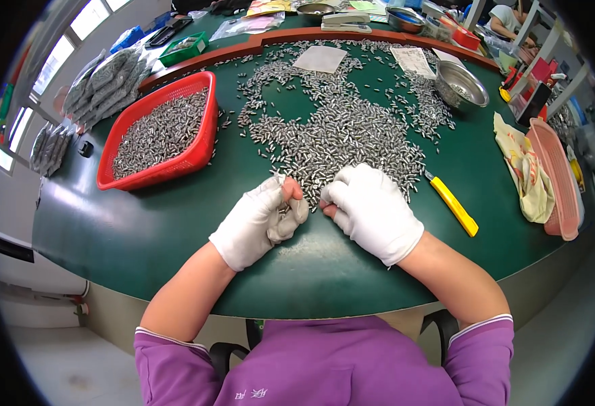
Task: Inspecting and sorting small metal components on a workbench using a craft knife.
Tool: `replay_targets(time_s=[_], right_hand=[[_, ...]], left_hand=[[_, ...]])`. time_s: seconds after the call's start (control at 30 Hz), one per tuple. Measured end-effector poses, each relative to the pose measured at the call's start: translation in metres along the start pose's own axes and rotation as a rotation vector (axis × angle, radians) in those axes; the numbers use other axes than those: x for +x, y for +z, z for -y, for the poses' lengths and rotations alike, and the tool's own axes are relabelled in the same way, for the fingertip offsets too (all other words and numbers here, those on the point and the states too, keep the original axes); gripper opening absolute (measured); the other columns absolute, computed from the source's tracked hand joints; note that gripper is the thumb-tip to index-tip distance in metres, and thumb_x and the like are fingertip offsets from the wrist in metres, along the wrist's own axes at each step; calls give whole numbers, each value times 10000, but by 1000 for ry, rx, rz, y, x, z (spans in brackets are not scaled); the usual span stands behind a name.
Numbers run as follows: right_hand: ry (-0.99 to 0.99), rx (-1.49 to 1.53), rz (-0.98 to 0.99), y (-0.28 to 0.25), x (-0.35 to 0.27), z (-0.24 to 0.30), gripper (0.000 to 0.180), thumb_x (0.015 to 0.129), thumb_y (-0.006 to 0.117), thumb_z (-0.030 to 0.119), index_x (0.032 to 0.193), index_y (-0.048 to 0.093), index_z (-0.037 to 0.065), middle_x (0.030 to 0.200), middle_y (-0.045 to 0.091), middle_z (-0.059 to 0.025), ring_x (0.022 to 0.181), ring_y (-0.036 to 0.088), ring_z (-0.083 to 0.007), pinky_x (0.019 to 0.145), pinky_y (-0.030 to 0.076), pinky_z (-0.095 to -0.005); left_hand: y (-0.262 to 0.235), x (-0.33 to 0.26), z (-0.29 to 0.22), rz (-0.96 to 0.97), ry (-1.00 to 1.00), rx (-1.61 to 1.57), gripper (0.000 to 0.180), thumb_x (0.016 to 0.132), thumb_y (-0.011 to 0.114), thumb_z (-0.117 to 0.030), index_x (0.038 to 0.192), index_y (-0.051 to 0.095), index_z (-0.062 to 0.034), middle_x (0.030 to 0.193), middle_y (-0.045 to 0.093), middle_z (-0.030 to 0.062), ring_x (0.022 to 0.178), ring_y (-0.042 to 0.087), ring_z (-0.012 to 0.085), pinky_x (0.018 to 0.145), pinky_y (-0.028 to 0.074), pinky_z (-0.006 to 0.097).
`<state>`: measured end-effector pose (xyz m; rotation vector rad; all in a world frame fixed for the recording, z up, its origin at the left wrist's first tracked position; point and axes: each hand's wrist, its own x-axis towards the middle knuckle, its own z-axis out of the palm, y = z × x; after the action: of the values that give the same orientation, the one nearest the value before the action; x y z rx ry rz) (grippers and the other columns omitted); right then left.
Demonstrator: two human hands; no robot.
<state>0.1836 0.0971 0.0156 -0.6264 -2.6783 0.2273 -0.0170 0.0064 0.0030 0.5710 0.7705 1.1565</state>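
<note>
A wide heap of small shiny metal pins (351,128) covers the middle of the green table (176,237). At the heap's near edge, my left hand (265,215) and my right hand (370,211) face each other, a small gap between them. Both wear white gloves with some bare fingertips showing. The left fingers are curled, thumb against fingers; anything between them is too small to make out. My right fingers are bent down in a pinch at the nearest pins, their tips partly hidden by the glove.
To the left stands a red basket (213,128) filled with similar pins, with grey bags (105,84) behind it. A yellow utility knife (454,208) lies right of my right hand. Farther off are a metal bowl (470,91), paper slips (320,59) and a pink basket (558,183).
</note>
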Motion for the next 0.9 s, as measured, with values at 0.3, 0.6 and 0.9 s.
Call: replay_targets(time_s=[0.3, 0.6, 0.9], right_hand=[[-50, 375, -194, 3, -3, -6, 134, 811, 699, 221, 918, 660, 150, 912, 585, -50, 902, 571, -279, 789, 486, -395], [18, 351, -336, 3, -1, -8, 101, 803, 687, 197, 891, 665, 154, 888, 599, -44, 869, 596, -276, 742, 504, -398], [-197, 74, -198, 18, 1, -8, 52, 768, 638, 170, 777, 619, 122, 834, 585, -65, 780, 595, -274, 671, 504, -399]], left_hand=[[22, -5, -1, -22, -142, 293, 168, 939, 660, -220, 1024, 549, -126, 817, 584, -14, 588, 420, 20, 500, 290, 166], [20, -4, -2, -49, -77, 269, 153, 953, 630, -257, 1005, 563, -128, 796, 593, -27, 594, 440, 17, 510, 299, 159], [28, -4, 1, -132, 10, 306, 306, 945, 611, -386, 937, 544, -87, 667, 483, 0, 502, 328, 69, 493, 282, 222]])
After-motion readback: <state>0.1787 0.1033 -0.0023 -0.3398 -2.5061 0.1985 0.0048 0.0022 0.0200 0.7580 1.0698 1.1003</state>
